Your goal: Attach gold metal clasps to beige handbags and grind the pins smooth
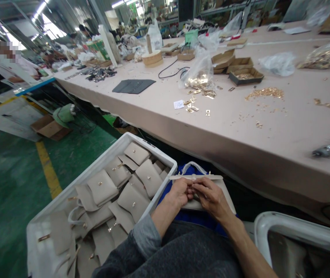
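Bag [208, 178] lies across our lap below the near edge of the table [240, 127], long axis left to right, handle pointing away toward that edge; our left hand [179, 192] and right hand [211, 197] both pinch shut on its middle; pink tabletop, workshop hall, green floor [8, 181]; gold fittings [264, 92] scattered mid-table; a white crate [107, 154] of beige pouches [104, 187] crowds the bag's left end.

bag [203, 178] on lap under both hands, bin [165, 157] of flaps to its left, table [240, 131] behind
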Demonstrator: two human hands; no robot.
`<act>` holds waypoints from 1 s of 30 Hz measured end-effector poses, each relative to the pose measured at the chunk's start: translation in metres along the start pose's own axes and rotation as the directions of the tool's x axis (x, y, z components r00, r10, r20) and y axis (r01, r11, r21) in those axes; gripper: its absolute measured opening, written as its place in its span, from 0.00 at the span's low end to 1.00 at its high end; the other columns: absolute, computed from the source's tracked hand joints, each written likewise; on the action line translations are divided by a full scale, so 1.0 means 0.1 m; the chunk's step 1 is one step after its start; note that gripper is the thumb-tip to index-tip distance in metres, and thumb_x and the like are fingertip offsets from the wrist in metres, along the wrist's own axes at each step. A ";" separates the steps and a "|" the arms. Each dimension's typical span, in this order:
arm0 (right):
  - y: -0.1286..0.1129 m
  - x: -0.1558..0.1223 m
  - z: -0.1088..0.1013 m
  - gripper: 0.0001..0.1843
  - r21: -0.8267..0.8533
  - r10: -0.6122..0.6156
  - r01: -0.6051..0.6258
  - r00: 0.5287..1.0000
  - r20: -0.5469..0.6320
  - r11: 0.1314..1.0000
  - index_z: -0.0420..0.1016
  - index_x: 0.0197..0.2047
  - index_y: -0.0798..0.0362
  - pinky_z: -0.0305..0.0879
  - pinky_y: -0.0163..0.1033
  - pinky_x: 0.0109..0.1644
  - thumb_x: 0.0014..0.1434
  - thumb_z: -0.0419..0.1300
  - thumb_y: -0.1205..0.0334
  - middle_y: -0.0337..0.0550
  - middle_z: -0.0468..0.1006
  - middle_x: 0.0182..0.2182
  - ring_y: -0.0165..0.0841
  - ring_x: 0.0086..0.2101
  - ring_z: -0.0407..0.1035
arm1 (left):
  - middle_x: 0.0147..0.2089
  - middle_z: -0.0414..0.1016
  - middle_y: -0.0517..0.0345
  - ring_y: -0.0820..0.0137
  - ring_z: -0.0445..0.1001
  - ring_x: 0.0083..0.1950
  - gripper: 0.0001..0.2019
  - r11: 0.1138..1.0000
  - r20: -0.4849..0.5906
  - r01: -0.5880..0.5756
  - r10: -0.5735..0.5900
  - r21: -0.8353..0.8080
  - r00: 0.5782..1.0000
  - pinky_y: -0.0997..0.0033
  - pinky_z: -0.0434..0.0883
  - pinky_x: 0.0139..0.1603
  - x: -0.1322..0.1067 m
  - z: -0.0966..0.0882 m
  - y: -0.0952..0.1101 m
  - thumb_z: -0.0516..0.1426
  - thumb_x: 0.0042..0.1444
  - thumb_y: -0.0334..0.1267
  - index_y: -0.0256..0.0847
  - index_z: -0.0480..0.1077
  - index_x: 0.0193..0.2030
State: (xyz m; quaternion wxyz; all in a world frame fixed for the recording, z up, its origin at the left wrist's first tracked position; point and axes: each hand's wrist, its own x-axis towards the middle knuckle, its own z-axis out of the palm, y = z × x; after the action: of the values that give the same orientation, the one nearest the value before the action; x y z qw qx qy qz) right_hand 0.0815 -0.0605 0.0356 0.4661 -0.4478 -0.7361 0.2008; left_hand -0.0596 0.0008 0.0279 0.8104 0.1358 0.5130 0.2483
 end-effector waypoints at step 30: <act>0.19 0.27 -0.36 0.26 0.511 0.683 -0.645 0.716 0.145 0.568 0.84 0.41 0.59 0.69 0.38 0.32 0.51 0.73 0.44 0.47 0.80 0.28 0.35 0.27 0.72 | 0.28 0.80 0.46 0.65 0.78 0.22 0.24 0.720 0.142 -0.603 0.595 0.343 0.791 0.70 0.76 0.22 -0.19 0.26 -0.19 0.63 0.58 0.52 0.28 0.77 0.46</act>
State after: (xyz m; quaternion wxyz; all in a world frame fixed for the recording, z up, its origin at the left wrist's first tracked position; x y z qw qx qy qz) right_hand 0.1168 -0.0322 0.0531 0.4852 -0.5515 -0.4123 0.5389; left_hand -0.0382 -0.0245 0.0446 0.6512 0.4472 0.4700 0.3939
